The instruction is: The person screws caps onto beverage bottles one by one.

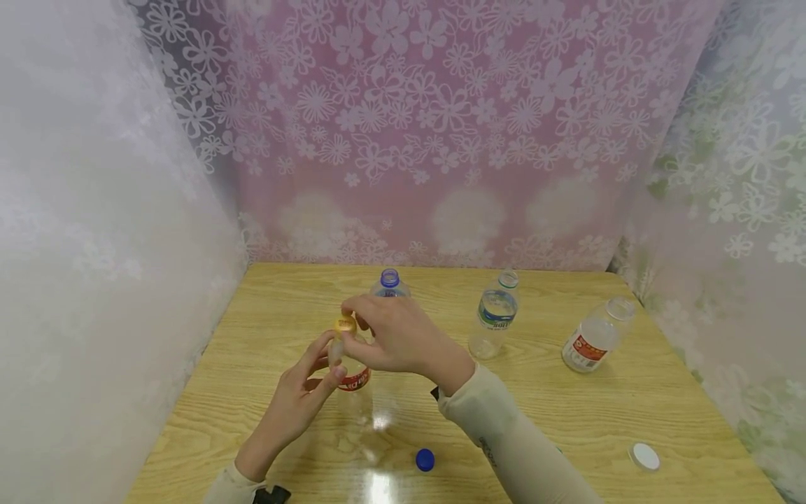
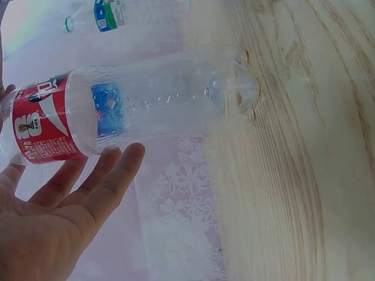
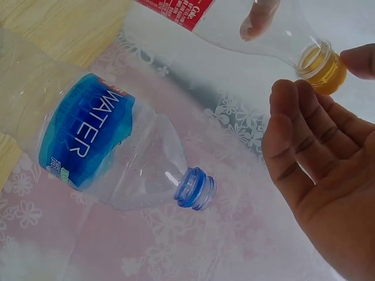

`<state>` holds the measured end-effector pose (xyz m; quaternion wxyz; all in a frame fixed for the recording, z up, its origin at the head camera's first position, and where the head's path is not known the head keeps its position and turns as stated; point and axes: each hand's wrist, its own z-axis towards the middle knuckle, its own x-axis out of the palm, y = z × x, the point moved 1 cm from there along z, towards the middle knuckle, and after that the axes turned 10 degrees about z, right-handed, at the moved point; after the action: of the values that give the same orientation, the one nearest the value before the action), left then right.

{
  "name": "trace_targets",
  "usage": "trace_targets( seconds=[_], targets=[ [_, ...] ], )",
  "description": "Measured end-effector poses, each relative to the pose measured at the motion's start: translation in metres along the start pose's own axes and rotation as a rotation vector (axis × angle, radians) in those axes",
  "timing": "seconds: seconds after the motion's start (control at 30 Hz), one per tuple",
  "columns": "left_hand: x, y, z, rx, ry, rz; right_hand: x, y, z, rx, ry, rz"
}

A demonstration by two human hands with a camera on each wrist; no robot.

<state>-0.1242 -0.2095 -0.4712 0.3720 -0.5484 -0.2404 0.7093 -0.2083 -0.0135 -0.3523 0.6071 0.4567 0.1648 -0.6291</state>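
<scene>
Steadying, apparently, clear red-labelled plastic bottle [image 1: 356, 404] nearer bench's left edge [image 1: 220, 339], left grip [image 1: 302, 395] clasped it; right grip [image 1: 398, 337] pinched its round yellow plastic cap [image 1: 344, 325].

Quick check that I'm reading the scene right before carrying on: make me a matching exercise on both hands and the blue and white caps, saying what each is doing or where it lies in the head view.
1. Right hand
2. Blue cap
3. Left hand
4. White cap

A. Lies to the right of both sleeves
B. Holds a clear bottle below its yellow cap
C. Pinches the yellow cap
D. Lies between the two sleeves

Pairs: 1-C, 2-D, 3-B, 4-A
</scene>
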Motion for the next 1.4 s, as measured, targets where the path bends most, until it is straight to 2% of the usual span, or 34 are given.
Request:
trace_targets(
  seconds=[0.2,0.43,0.6,0.7,0.83,1.13,1.4],
  targets=[
    [0.0006,0.0018,-0.0006,-0.012,0.001,-0.007,0.0037,0.0004,0.0040,0.032,0.006,-0.055],
    [0.0009,0.0046,-0.0013,0.015,-0.001,-0.002,0.0068,-0.0007,0.0052,0.044,-0.008,-0.124],
    [0.0010,0.0022,-0.0013,0.004,0.005,-0.005,0.0021,-0.0019,0.0041,0.064,-0.025,-0.038],
    [0.0006,0.0006,-0.0011,-0.002,0.003,-0.010,-0.0012,-0.0033,0.0035,0.028,-0.024,0.043],
    [0.0000,-0.0004,-0.0010,-0.005,0.001,-0.008,-0.0023,-0.0044,0.0021,-0.022,-0.006,0.069],
    [0.0021,0.0031,-0.0015,0.001,0.001,-0.001,0.0000,-0.0035,0.0017,-0.003,0.001,0.023],
    [0.0019,0.0033,-0.0016,-0.012,0.000,-0.003,0.0025,-0.0041,0.0046,-0.026,-0.041,-0.087]
  ],
)
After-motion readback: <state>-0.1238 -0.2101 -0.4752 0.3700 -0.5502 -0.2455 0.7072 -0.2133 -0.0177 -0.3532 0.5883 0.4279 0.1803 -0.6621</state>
